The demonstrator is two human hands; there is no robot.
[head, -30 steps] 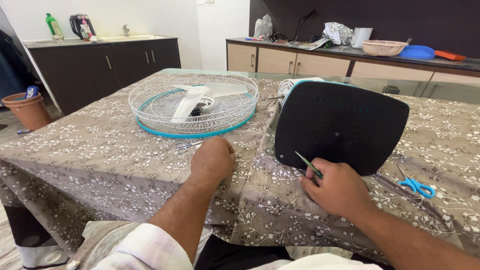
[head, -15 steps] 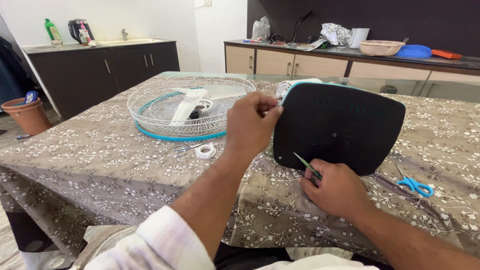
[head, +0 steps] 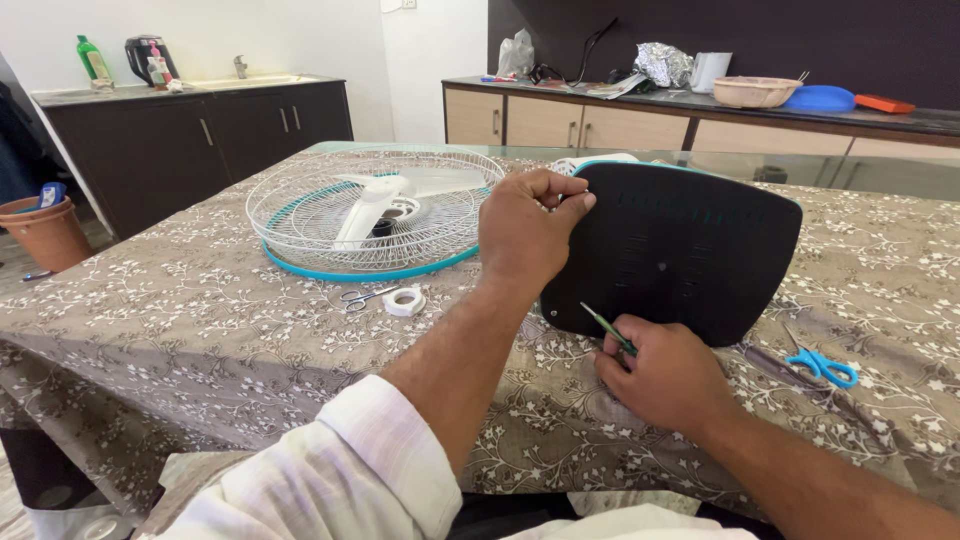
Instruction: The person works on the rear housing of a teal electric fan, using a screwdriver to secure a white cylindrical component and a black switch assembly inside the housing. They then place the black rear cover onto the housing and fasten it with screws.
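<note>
Left hand (head: 527,232) grips the upper left edge of the black base (head: 672,250) — fingers curled over the rim, thumb on top. Base lies toward the tabletop's near right, tilted up. Right hand (head: 655,372) at the base's near edge, fingers pinched round a thin green screwdriver (head: 608,327), tip against the base. Fan grille (head: 375,222) sits left of it toward the far edge; small scissors (head: 362,297) and tape roll (head: 405,301) just before the grille — blue scissors (head: 822,364) by the right edge.

Two scissors (head: 822,366) (head: 366,296), one fan grille (head: 375,220), one base (head: 672,250).
</note>
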